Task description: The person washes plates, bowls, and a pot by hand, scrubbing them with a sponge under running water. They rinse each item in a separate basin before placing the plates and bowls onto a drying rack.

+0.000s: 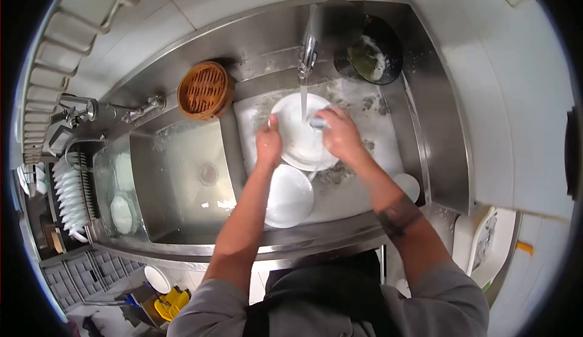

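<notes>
Two hands work over the right basin of a steel sink, both on one white plate held tilted under the tap — a thin stream of water falls onto its upper half. The left hand grips the plate's left edge, thumb on the face and fingers curled behind the rim. The right hand is closed around a small pale thing pressed to the plate's upper right, probably a sponge, though it is too blurred to be sure.

Just below the held plate, a second white plate lies in the same basin, and a small white bowl sits at the basin's right edge. A bamboo steamer rests on the divider behind the water-filled left basin. A dark pan stands at the back right corner — soapy residue inside it. White dishes stand in a rack at far left.
</notes>
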Available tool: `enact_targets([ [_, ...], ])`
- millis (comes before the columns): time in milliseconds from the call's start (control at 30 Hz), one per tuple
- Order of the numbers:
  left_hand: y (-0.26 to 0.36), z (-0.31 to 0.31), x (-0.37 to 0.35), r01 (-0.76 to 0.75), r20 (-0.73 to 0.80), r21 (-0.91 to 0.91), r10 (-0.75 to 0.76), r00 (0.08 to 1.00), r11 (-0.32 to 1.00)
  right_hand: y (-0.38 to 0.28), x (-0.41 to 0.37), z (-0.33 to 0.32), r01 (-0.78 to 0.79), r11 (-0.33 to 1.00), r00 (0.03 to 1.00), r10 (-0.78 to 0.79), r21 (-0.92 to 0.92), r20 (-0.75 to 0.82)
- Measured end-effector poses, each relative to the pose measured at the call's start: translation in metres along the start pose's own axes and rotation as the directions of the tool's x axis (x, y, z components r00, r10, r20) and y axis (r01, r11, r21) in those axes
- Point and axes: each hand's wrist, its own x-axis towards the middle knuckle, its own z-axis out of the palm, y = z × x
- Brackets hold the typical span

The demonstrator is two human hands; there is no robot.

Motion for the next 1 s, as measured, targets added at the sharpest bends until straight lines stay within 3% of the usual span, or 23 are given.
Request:
enact_targets([
  [67, -0.005, 0.010, -0.019, 0.035, 0.051, -0.076, -0.031, 0.998, 0.996, 0.003, 0.017, 0.072, -0.139, 0.987, 0.938, 0.104, -0.085, -0.330],
  [100, -0.007, 0.015, -0.026, -0.017, 0.071, -0.018, 0.018, 0.997, 1.000, 0.006, 0.023, 0.107, -0.124, 0.991, 0.944, 0.101, -0.054, -0.313],
  [167, -0.018, 0.005, -0.025, -0.065, 0.100, 0.041, 0.061, 0.993, 0.997, -0.019, 0.005, 0.128, 0.026, 0.904, 0.995, 0.016, 0.428, -0.094],
  [200, -0.030, -0.011, -0.010, -0.010, 0.030, 0.040, 0.008, 1.000, 0.999, -0.017, -0.016, 0.130, 0.016, 0.903, 0.995, 0.028, 0.430, -0.095],
  [233, -0.040, -0.028, 0.000, 0.042, -0.038, 0.039, -0.040, 0.998, 0.998, -0.007, -0.043, 0.127, 0.158, 0.927, 0.986, -0.164, 0.341, -0.013],
  [267, -0.048, -0.041, 0.000, -0.006, -0.024, -0.235, 0.000, 1.000, 0.972, -0.001, -0.059, 0.127, 0.312, 0.914, 0.935, -0.344, 0.259, 0.086],
  [300, -0.047, -0.050, -0.007, -0.009, -0.018, -0.234, 0.005, 1.000, 0.972, -0.001, -0.060, 0.126, 0.311, 0.915, 0.937, -0.340, 0.257, 0.080],
  [367, -0.045, -0.065, -0.024, -0.084, 0.090, 0.136, 0.072, 0.993, 0.987, 0.001, -0.054, 0.121, 0.035, 0.985, 0.994, -0.052, -0.168, -0.096],
  [400, -0.050, -0.059, -0.034, -0.213, 0.136, 0.276, 0.182, 0.974, 0.937, -0.001, -0.039, 0.135, 0.025, 0.972, 0.964, -0.085, -0.232, -0.252],
  [433, -0.041, -0.051, -0.048, -0.201, 0.194, 0.295, 0.147, 0.970, 0.934, -0.012, -0.024, 0.150, 0.045, 0.989, 0.933, -0.092, -0.143, -0.347],
  [467, -0.044, -0.047, -0.049, -0.204, 0.175, 0.266, 0.161, 0.971, 0.942, -0.041, -0.024, 0.155, 0.019, 0.953, 0.949, 0.078, 0.301, -0.305],
  [500, -0.052, -0.045, -0.049, -0.202, 0.156, 0.236, 0.169, 0.973, 0.950, -0.065, -0.035, 0.157, -0.022, 0.728, 0.958, 0.212, 0.686, -0.194],
  [533, -0.064, -0.051, -0.041, -0.207, 0.170, 0.235, 0.170, 0.971, 0.950, -0.059, -0.049, 0.170, 0.188, 0.982, 0.945, -0.176, 0.017, -0.276],
  [633, -0.074, -0.090, -0.006, -0.040, -0.018, 0.191, 0.044, 0.999, 0.981, -0.023, -0.101, 0.171, 0.309, 0.951, 0.938, -0.306, -0.010, -0.161],
  [700, -0.068, -0.116, -0.005, -0.022, 0.128, -0.116, 0.037, 0.991, 0.993, -0.005, -0.104, 0.167, 0.037, 0.993, 0.932, 0.006, 0.109, -0.363],
  [733, -0.060, -0.123, -0.008, 0.079, 0.206, -0.149, -0.047, 0.977, 0.986, -0.023, -0.099, 0.165, -0.102, 0.784, 0.854, 0.385, 0.612, -0.350],
  [767, -0.060, -0.120, -0.016, 0.079, 0.203, -0.148, -0.048, 0.978, 0.986, -0.045, -0.092, 0.164, -0.130, 0.327, 0.723, 0.677, 0.936, -0.136],
  [800, -0.068, -0.109, -0.032, 0.011, 0.105, -0.230, 0.014, 0.994, 0.973, -0.067, -0.088, 0.168, -0.135, 0.323, 0.724, 0.678, 0.937, -0.130],
  [833, -0.075, -0.099, -0.047, -0.068, 0.000, -0.304, 0.071, 0.997, 0.950, -0.090, -0.084, 0.173, -0.113, 0.067, 0.673, 0.739, 0.991, 0.026],
  [867, -0.091, -0.090, -0.061, -0.008, 0.115, -0.581, 0.091, 0.989, 0.814, -0.106, -0.082, 0.172, -0.068, -0.191, 0.624, 0.758, 0.979, 0.191],
  [900, -0.085, -0.098, -0.084, 0.179, 0.257, -0.676, 0.001, 0.966, 0.715, -0.103, -0.087, 0.163, -0.067, -0.189, 0.624, 0.759, 0.980, 0.189],
  [967, -0.077, -0.135, -0.080, 0.379, 0.368, -0.647, -0.164, 0.915, 0.662, -0.077, -0.101, 0.126, -0.466, -0.082, 0.789, 0.413, 0.881, 0.456],
  [1000, -0.078, -0.154, -0.065, 0.465, 0.491, -0.596, -0.161, 0.856, 0.655, -0.070, -0.101, 0.101, -0.481, 0.134, 0.837, 0.364, 0.866, 0.409],
])
